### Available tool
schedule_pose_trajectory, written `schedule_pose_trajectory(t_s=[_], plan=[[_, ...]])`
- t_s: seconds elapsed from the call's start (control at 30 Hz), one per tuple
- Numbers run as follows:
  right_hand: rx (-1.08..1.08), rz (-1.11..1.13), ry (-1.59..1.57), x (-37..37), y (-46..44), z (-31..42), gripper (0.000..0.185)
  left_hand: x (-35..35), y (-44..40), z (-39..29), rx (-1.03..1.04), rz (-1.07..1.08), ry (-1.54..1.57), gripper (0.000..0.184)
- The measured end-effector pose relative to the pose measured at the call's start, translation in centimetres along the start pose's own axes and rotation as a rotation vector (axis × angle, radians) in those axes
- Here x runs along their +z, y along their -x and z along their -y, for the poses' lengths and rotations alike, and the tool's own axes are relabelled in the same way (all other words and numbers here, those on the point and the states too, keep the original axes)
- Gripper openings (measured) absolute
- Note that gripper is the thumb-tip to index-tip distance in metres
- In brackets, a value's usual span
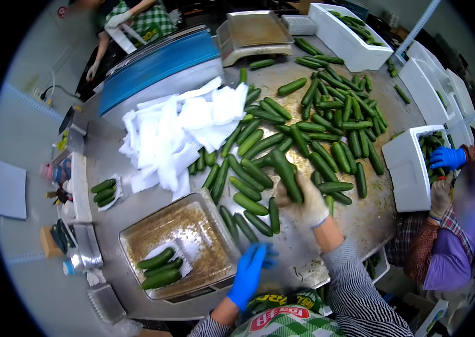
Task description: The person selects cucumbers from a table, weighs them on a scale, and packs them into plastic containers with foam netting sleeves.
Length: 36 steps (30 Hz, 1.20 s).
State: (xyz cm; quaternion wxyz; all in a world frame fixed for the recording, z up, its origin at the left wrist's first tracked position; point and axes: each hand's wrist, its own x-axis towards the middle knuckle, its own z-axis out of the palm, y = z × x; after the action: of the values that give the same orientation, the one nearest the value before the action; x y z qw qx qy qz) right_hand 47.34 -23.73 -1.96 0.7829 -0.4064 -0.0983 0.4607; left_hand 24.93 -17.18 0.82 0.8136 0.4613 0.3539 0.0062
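My right hand [307, 206], in a pale glove, grips a cucumber [287, 175] above the front of the cucumber pile [327, 123]. My left hand [251, 271], in a blue glove, is beside the right edge of a metal tray [131, 238]; its fingers are apart and blurred, with nothing seen in them. Several cucumbers [161, 269] lie on a white sheet in that tray. White sheets [184, 126] are heaped behind the tray, left of the pile. Another small group of cucumbers [104, 192] rests on a white sheet at the left.
A scale [257, 31] stands at the back of the metal table [108, 143], beside a blue-topped box [164, 67]. White foam boxes [405, 180] with cucumbers line the right side. A co-worker [453, 224] reaches into one; another person [136, 22] works at the back left.
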Motion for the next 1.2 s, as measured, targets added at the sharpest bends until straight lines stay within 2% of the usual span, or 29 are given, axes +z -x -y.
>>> schedule_pose_trajectory(t_s=[0.03,0.1,0.13,0.17,0.23,0.33,0.37,0.43,0.47,0.5,0.57,0.6,0.63,0.7,0.73,0.83,0.87,0.9,0.93,1.03,1.07,1.13,1.2], plan=[[-0.066,0.007,0.055,2.1,0.8,-1.8,0.052,0.5,-0.5,-1.3,0.092,-0.044,0.001,0.037],[0.034,-0.088,0.09,6.5,3.0,-4.1,0.062,0.9,-1.3,-2.4,0.209,-0.107,-0.054,0.037],[-0.039,0.01,0.299,7.7,4.3,-5.0,0.071,0.6,-1.4,-2.5,0.266,-0.137,-0.084,0.037],[-0.051,-0.021,0.327,8.2,4.9,-6.9,0.075,0.0,-1.3,-2.4,0.24,-0.192,-0.18,0.033],[-0.055,-0.007,0.046,11.2,5.6,-6.7,0.073,-2.2,-0.4,-1.7,0.208,-0.123,-0.216,0.031],[0.03,-0.017,0.165,11.7,5.4,-6.1,0.071,-4.5,2.1,-1.3,-0.029,0.156,-0.005,0.034],[0.043,-0.058,0.178,12.2,5.0,-6.2,0.055,-4.8,2.9,-1.4,-0.026,0.2,-0.021,0.035],[0.193,-0.116,-0.074,12.8,4.2,-7.0,0.041,-5.9,4.8,-2.0,-0.01,0.259,-0.043,0.037],[0.199,-0.167,-0.185,13.4,3.6,-7.0,0.035,-6.5,5.6,-2.0,-0.037,0.306,-0.004,0.034],[0.159,-0.196,-0.108,13.4,3.1,-7.6,0.038,-7.1,6.6,-1.9,-0.035,0.251,-0.027,0.033],[0.031,0.002,0.134,14.8,3.5,-7.6,0.043,-8.0,8.6,-2.1,-0.036,0.149,-0.076,0.032],[0.002,0.089,0.333,16.0,4.3,-7.4,0.051,-8.6,9.8,-2.2,-0.033,-0.019,-0.061,0.031],[-0.052,0.355,0.626,16.3,4.6,-7.0,0.046,-9.8,10.8,-2.5,-0.034,-0.089,-0.08,0.03],[0.04,0.473,0.874,17.9,4.9,-7.7,0.041,-13.1,12.5,-3.4,-0.035,-0.221,-0.12,0.029],[0.107,0.511,0.885,18.9,4.8,-7.7,0.036,-14.7,13.1,-3.2,0.078,-0.331,-0.167,0.029],[0.022,0.55,1.004,22.0,3.7,-9.5,0.037,-19.3,14.2,-3.7,0.307,-0.566,-0.265,0.028],[0.079,0.495,1.019,23.7,3.7,-10.0,0.04,-20.3,14.4,-4.5,0.384,-0.631,-0.328,0.029],[-0.185,0.539,1.13,24.7,3.1,-10.9,0.039,-21.2,14.4,-5.3,0.462,-0.695,-0.392,0.03],[-0.205,0.536,1.2,25.6,2.6,-11.9,0.036,-22.2,14.4,-5.8,0.522,-0.764,-0.508,0.03],[-0.353,0.571,1.383,25.2,1.1,-15.2,0.029,-26.5,13.2,-4.4,0.52,-0.742,-0.783,0.025],[-0.415,0.591,1.44,24.7,0.7,-15.9,0.027,-27.4,13.4,-3.8,0.581,-0.757,-0.742,0.024],[-0.294,0.375,1.247,24.8,1.6,-15.2,0.023,-29.0,14.1,-3.0,0.704,-0.778,-0.662,0.023],[-0.225,0.173,1.098,23.2,2.7,-14.3,0.02,-30.9,16.0,-2.1,0.652,-0.84,-0.44,0.023]])
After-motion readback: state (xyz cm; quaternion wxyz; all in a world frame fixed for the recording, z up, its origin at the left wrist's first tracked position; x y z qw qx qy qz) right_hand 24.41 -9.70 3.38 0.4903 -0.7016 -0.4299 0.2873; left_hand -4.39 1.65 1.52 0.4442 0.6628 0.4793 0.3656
